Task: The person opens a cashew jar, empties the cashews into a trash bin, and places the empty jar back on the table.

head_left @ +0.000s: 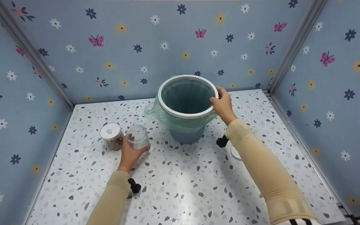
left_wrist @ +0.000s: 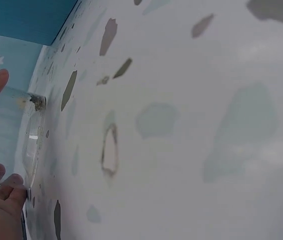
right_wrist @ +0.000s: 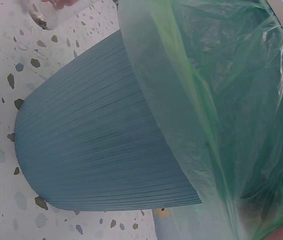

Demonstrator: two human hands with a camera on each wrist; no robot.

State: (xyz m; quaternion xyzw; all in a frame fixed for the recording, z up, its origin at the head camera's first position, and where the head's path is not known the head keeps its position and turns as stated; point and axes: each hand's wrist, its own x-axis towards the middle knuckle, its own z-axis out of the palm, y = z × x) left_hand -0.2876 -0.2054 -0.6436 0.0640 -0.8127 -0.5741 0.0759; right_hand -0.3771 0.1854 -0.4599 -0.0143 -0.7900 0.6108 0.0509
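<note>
A: Quick, hands first. Left?

B: The left hand [head_left: 131,154] is gripping a clear cylindrical jar [head_left: 138,135], thumb on one side, fingers on the other. It seems to be standing on the table [head_left: 180,190]; dark bits are showing at its base. The wrap is probably keeping a light jar from tipping.

A: Right?

B: The right hand [head_left: 223,104] is pinching the white round ring [head_left: 187,115] at its right side, thumb over the top. Likely steadying it.

A: And the ring's doing what?

B: Sitting round the mouth of a blue ribbed bin [head_left: 187,137], apparently trapping the green translucent bag [head_left: 183,122], whose edge is draping outside. The bin is standing upright towards the back of the table.

A: Further out?

B: A clear jar with a white lid and brown contents [head_left: 115,143] is standing just beside the left hand. A flat white disc [head_left: 235,153], maybe a lid, is lying partly hidden by the right sleeve [head_left: 255,162]. Why there? Can't tell.
</note>
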